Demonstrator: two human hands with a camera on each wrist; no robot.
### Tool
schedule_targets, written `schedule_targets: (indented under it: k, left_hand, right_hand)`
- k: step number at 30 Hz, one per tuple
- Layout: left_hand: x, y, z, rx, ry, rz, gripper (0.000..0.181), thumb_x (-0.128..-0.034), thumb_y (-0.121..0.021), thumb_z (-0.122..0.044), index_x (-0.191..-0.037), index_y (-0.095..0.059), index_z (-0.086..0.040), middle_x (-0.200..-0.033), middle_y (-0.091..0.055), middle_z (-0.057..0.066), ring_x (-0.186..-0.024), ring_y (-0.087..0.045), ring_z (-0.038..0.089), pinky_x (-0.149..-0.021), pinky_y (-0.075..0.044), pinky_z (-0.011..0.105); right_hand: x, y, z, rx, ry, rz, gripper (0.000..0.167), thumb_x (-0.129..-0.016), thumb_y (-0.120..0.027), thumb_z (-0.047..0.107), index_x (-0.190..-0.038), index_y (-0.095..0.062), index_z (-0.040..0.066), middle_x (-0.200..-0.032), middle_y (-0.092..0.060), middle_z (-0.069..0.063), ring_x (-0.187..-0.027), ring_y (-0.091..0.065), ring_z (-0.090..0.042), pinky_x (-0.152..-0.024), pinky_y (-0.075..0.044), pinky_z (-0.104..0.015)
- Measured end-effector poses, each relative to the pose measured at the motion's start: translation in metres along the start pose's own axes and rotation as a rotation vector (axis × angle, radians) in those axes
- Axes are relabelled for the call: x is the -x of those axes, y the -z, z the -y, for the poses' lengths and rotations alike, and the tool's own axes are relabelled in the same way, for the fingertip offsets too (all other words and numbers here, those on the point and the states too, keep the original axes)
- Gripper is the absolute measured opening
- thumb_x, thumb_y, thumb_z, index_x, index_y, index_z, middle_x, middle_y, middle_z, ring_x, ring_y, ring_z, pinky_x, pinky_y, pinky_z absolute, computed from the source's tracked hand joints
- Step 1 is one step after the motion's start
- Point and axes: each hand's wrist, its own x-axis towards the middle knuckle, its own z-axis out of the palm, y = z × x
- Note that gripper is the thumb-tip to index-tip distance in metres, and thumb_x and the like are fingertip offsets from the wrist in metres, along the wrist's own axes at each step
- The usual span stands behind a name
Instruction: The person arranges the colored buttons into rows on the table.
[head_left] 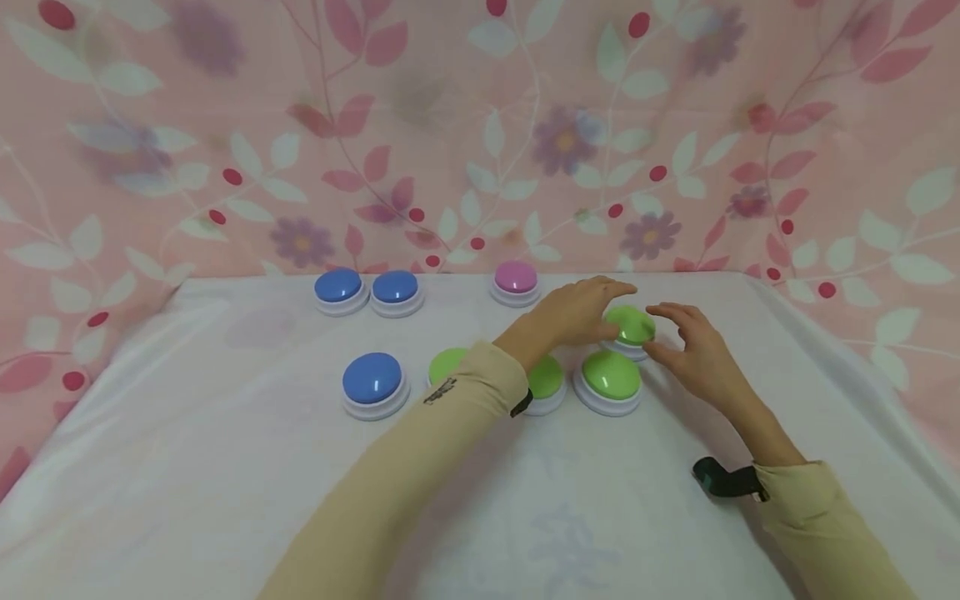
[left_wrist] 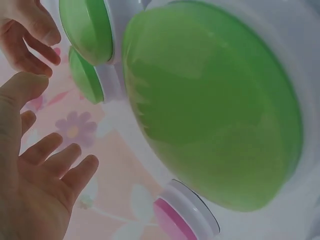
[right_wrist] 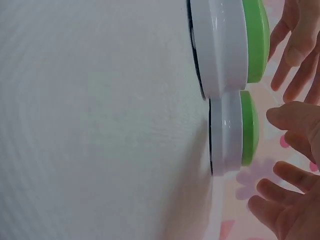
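My left hand (head_left: pixel 576 312) reaches across to the right side of the table, its fingers loosely bent beside the far green button (head_left: pixel 632 323). On that button's other side is my right hand (head_left: pixel 699 357), thumb and fingers apart. In both wrist views a gap shows between the hands and the green domes, and neither hand holds anything. Just in front of the far button stands another green button (head_left: pixel 611 377) on a white base. Two more, a green button (head_left: pixel 547 379) and a green button (head_left: pixel 446 363), are partly hidden by my left forearm.
A pink button (head_left: pixel 516 278) stands at the back. Towards the left are a blue button (head_left: pixel 338 286), a second blue button (head_left: pixel 395 287) and a nearer blue button (head_left: pixel 372 379). White cloth (head_left: pixel 225 417) covers the table; a floral curtain (head_left: pixel 450 125) hangs behind.
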Motion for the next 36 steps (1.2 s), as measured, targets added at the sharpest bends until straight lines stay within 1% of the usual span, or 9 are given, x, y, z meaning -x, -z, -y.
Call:
schedule_targets:
  k: [4, 8, 12, 16, 21, 25, 28, 32, 36]
  left_hand:
    - [-0.012, 0.004, -0.002, 0.008, 0.017, 0.038, 0.068, -0.0952, -0.064, -0.033, -0.155, -0.032, -0.03, -0.158, -0.034, -0.004, -0.142, -0.037, 0.013, -0.112, -0.037, 0.033]
    - [-0.02, 0.004, -0.006, 0.0, 0.029, 0.054, 0.068, -0.0953, -0.065, -0.032, -0.155, -0.032, -0.03, -0.156, -0.036, -0.005, -0.142, -0.036, 0.012, -0.113, -0.035, 0.03]
    - [-0.023, 0.0, -0.013, 0.026, 0.05, 0.088, 0.066, -0.0958, -0.064, -0.03, -0.154, -0.033, -0.03, -0.152, -0.041, -0.006, -0.137, -0.039, 0.01, -0.112, -0.035, 0.028]
    - [-0.018, -0.005, -0.018, 0.066, 0.072, 0.129, 0.063, -0.0957, -0.063, -0.026, -0.153, -0.037, -0.031, -0.147, -0.045, -0.008, -0.131, -0.043, 0.008, -0.109, -0.036, 0.026]
    - [-0.011, -0.006, -0.016, 0.093, 0.107, 0.132, 0.059, -0.0957, -0.065, -0.022, -0.15, -0.042, -0.03, -0.147, -0.049, -0.009, -0.132, -0.045, 0.009, -0.11, -0.035, 0.027]
    - [-0.011, -0.008, -0.012, 0.138, 0.138, 0.14, 0.057, -0.0958, -0.064, -0.024, -0.149, -0.044, -0.032, -0.145, -0.051, -0.011, -0.131, -0.046, 0.009, -0.108, -0.037, 0.028]
    - [-0.011, -0.009, -0.009, 0.142, 0.147, 0.131, 0.055, -0.0957, -0.064, -0.024, -0.147, -0.047, -0.031, -0.143, -0.053, -0.011, -0.129, -0.047, 0.009, -0.107, -0.038, 0.028]
    - [-0.011, -0.012, -0.007, 0.158, 0.164, 0.124, 0.054, -0.0955, -0.064, -0.022, -0.146, -0.047, -0.03, -0.141, -0.054, -0.008, -0.127, -0.048, 0.01, -0.105, -0.04, 0.029]
    - [-0.01, -0.015, -0.005, 0.16, 0.157, 0.117, 0.052, -0.0952, -0.065, -0.022, -0.145, -0.049, -0.028, -0.138, -0.056, -0.007, -0.122, -0.05, 0.009, -0.103, -0.041, 0.028]
  right_hand:
    - [-0.006, 0.008, -0.005, -0.004, -0.057, 0.092, 0.051, -0.092, -0.069, 0.012, -0.137, -0.05, -0.002, -0.142, -0.041, -0.03, -0.132, -0.038, -0.05, -0.1, -0.036, -0.07]
    - [-0.014, 0.016, -0.018, -0.065, -0.116, 0.185, 0.053, -0.094, -0.068, 0.017, -0.141, -0.048, 0.001, -0.147, -0.039, -0.027, -0.134, -0.037, -0.051, -0.103, -0.035, -0.067]
    - [-0.013, 0.022, -0.028, -0.102, -0.154, 0.229, 0.054, -0.096, -0.066, 0.02, -0.143, -0.047, 0.002, -0.149, -0.04, -0.026, -0.133, -0.04, -0.051, -0.106, -0.035, -0.063]
    - [-0.008, 0.024, -0.033, -0.078, -0.174, 0.241, 0.055, -0.096, -0.065, 0.025, -0.145, -0.048, 0.006, -0.149, -0.044, -0.022, -0.132, -0.045, -0.046, -0.105, -0.04, -0.056]
    - [-0.012, 0.018, -0.032, -0.112, -0.13, 0.224, 0.053, -0.095, -0.068, 0.021, -0.142, -0.052, 0.005, -0.151, -0.043, -0.021, -0.135, -0.043, -0.044, -0.104, -0.04, -0.048]
    - [-0.019, 0.011, -0.029, -0.11, -0.108, 0.226, 0.054, -0.092, -0.071, 0.017, -0.141, -0.053, 0.003, -0.152, -0.039, -0.024, -0.135, -0.042, -0.047, -0.102, -0.042, -0.051]
    - [-0.022, 0.007, -0.029, -0.12, -0.111, 0.231, 0.054, -0.091, -0.071, 0.015, -0.141, -0.053, 0.002, -0.152, -0.039, -0.026, -0.134, -0.042, -0.049, -0.102, -0.041, -0.052]
    - [-0.022, 0.001, -0.03, -0.142, -0.129, 0.226, 0.053, -0.092, -0.07, 0.015, -0.141, -0.053, 0.003, -0.15, -0.043, -0.023, -0.135, -0.043, -0.046, -0.103, -0.041, -0.049]
    - [-0.021, -0.004, -0.03, -0.143, -0.128, 0.215, 0.052, -0.093, -0.07, 0.018, -0.14, -0.054, 0.005, -0.148, -0.047, -0.02, -0.135, -0.044, -0.045, -0.103, -0.041, -0.051]
